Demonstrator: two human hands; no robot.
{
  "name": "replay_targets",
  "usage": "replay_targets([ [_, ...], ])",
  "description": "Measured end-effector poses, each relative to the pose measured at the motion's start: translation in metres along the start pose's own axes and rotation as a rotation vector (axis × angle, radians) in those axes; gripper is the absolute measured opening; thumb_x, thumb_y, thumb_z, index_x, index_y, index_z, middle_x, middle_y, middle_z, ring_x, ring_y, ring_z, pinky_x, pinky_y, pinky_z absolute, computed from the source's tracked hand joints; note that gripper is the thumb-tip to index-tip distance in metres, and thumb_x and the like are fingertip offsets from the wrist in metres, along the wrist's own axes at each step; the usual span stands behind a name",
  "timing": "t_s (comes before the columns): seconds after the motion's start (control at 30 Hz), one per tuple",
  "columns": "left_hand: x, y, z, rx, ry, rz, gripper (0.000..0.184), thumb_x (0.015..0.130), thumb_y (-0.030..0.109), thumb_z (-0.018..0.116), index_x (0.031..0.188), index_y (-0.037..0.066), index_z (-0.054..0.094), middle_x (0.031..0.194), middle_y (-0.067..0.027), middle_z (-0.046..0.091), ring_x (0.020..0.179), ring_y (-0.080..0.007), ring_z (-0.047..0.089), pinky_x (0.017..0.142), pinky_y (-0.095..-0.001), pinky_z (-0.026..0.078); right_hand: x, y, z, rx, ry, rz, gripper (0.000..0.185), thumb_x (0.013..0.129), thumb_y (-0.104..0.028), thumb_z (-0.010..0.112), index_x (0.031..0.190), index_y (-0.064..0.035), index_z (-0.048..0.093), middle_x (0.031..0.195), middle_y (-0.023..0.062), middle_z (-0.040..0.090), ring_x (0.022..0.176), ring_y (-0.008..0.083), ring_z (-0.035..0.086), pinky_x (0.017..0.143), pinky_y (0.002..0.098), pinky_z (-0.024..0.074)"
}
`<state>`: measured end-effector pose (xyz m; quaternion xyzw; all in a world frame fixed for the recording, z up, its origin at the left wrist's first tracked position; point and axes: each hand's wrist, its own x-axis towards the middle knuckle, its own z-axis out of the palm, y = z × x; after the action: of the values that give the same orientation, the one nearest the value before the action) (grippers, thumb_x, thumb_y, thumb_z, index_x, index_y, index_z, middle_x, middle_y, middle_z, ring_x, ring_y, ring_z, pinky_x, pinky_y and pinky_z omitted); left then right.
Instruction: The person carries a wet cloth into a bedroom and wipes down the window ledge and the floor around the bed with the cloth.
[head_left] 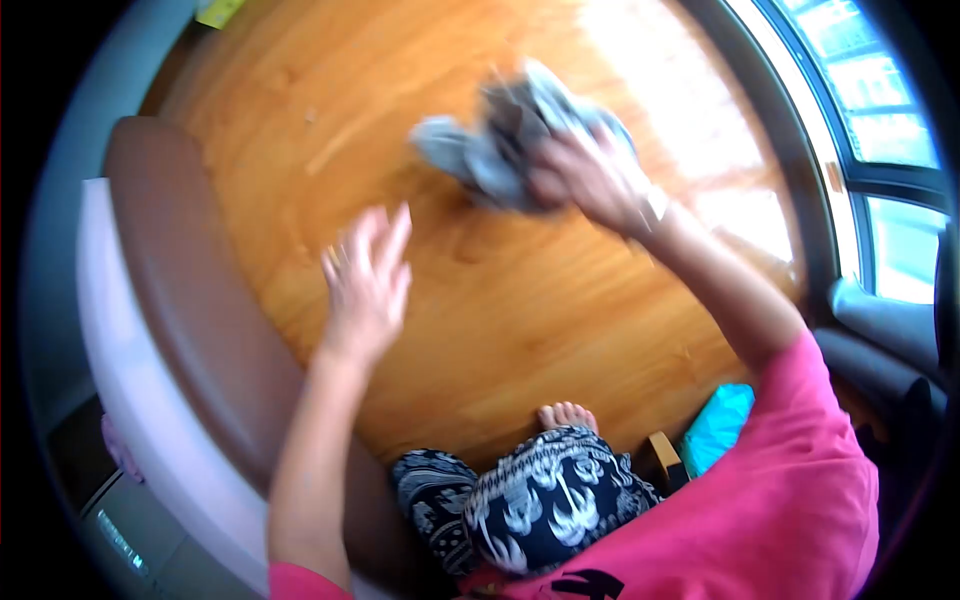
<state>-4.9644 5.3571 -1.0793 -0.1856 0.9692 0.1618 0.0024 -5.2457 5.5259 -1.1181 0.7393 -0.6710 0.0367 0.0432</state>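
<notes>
A crumpled grey cloth (495, 150), blurred by motion, is over the wooden floor near the upper middle of the view. My right hand (590, 175) is at its right side, with the fingers closed on the fabric. Part of the cloth lies hidden behind that hand. Lower and to the left, my left hand (368, 275) is raised over the floor with its fingers spread and nothing in them, apart from the cloth.
A brown padded seat edge (200, 270) with a pale pink side runs along the left. Windows (890, 110) stand at the right. A turquoise bag (718, 430) and a small box (663, 455) lie near my knees. My bare foot (567, 415) rests on the wooden floor (480, 340).
</notes>
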Motion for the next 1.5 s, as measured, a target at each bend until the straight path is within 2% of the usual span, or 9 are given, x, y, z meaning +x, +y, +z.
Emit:
replay_targets([
  [0.17, -0.119, 0.068, 0.013, -0.267, -0.529, -0.215, 0.065, 0.084, 0.020, 0.061, 0.144, 0.013, 0.035, 0.139, -0.0178, 0.038, 0.129, -0.0312, 0.040, 0.101, -0.0630, 0.025, -0.142, -0.062, -0.015, 0.353, -0.897, 0.361, 0.070, 0.068, -0.053, 0.073, 0.131, -0.0422, 0.046, 0.148, 0.0130, 0.027, 0.141, 0.0456, 0.004, 0.099, 0.0711, 0.0225],
  [0.4, -0.150, 0.073, 0.038, -0.389, -0.590, -0.368, 0.047, 0.085, 0.020, 0.062, 0.129, 0.015, 0.049, 0.125, -0.0126, 0.055, 0.124, -0.0269, 0.046, 0.107, -0.0596, 0.019, -0.162, -0.074, 0.038, 0.391, -0.932, 0.503, 0.091, 0.065, -0.068, 0.068, 0.143, -0.0442, 0.028, 0.156, 0.0158, 0.012, 0.142, 0.0439, -0.013, 0.102, 0.0747, 0.0024],
  [0.67, 0.051, 0.017, -0.100, 0.004, -0.157, -0.290, 0.044, 0.087, 0.028, 0.062, 0.128, 0.015, 0.054, 0.125, -0.0119, 0.055, 0.120, -0.0308, 0.050, 0.102, -0.0526, 0.033, -0.158, -0.072, 0.033, 0.395, -0.915, 0.523, 0.091, 0.067, -0.068, 0.066, 0.144, -0.0351, 0.029, 0.142, 0.0184, 0.036, 0.137, 0.0410, 0.022, 0.104, 0.0708, 0.0104],
  [0.8, 0.113, 0.047, -0.140, 0.043, -0.349, 0.017, 0.044, 0.088, 0.028, 0.062, 0.128, 0.013, 0.055, 0.122, -0.0122, 0.056, 0.117, -0.0297, 0.051, 0.100, -0.0475, 0.037, -0.154, -0.071, 0.015, 0.347, -0.764, 0.479, 0.095, 0.063, -0.064, 0.073, 0.143, -0.0374, 0.030, 0.145, 0.0201, 0.033, 0.139, 0.0453, 0.018, 0.104, 0.0721, 0.0066],
  [1.07, 0.187, 0.013, -0.101, 0.006, -0.638, 0.373, 0.051, 0.083, 0.030, 0.068, 0.127, 0.008, 0.055, 0.119, -0.0146, 0.058, 0.113, -0.0324, 0.053, 0.098, -0.0441, 0.041, -0.190, -0.105, -0.028, 0.259, -0.214, 0.776, 0.043, 0.077, -0.017, 0.063, 0.119, -0.0228, 0.054, 0.124, 0.0089, 0.051, 0.117, 0.0317, 0.048, 0.093, 0.0451, 0.0425],
  [1.2, 0.173, -0.046, -0.023, 0.126, -0.906, -0.174, 0.123, 0.062, 0.047, 0.084, 0.151, 0.009, 0.008, 0.153, -0.0255, 0.016, 0.141, -0.0383, 0.021, 0.115, -0.0434, 0.024, -0.247, -0.168, -0.030, 0.306, 0.052, 1.489, 0.129, 0.042, -0.031, 0.090, 0.149, -0.0259, 0.018, 0.151, 0.0256, 0.019, 0.135, 0.0431, 0.031, 0.110, 0.0480, 0.0308],
  [1.23, 0.169, -0.067, 0.005, 0.147, -0.890, -0.338, 0.149, 0.054, 0.045, 0.090, 0.147, 0.013, -0.021, 0.155, -0.0218, -0.016, 0.144, -0.0378, -0.006, 0.116, -0.0515, 0.013, -0.269, -0.180, -0.013, 0.288, -0.071, 1.720, 0.134, 0.043, -0.030, 0.089, 0.150, -0.0272, 0.009, 0.152, 0.0272, 0.016, 0.135, 0.0445, 0.029, 0.110, 0.0484, 0.0299],
  [1.33, 0.174, -0.092, 0.004, 0.175, -0.585, -0.592, 0.158, 0.049, 0.038, 0.093, 0.142, 0.011, -0.031, 0.151, -0.0195, -0.028, 0.142, -0.0366, -0.019, 0.112, -0.0624, 0.010, -0.271, -0.160, -0.015, 0.387, -0.316, 2.105, 0.135, 0.051, -0.029, 0.086, 0.151, -0.0296, -0.004, 0.152, 0.0301, 0.009, 0.135, 0.0478, 0.028, 0.110, 0.0489, 0.0313],
  [1.5, 0.137, -0.109, -0.020, 0.033, -0.680, -0.676, 0.165, 0.042, 0.039, 0.095, 0.140, 0.012, -0.035, 0.148, -0.0252, -0.033, 0.139, -0.0400, -0.025, 0.108, -0.0657, 0.006, -0.134, -0.064, -0.036, 0.257, -0.414, 1.600, 0.101, 0.065, -0.010, 0.068, 0.150, -0.0336, 0.018, 0.154, 0.0240, 0.014, 0.132, 0.0485, 0.032, 0.107, 0.0470, 0.0349],
])
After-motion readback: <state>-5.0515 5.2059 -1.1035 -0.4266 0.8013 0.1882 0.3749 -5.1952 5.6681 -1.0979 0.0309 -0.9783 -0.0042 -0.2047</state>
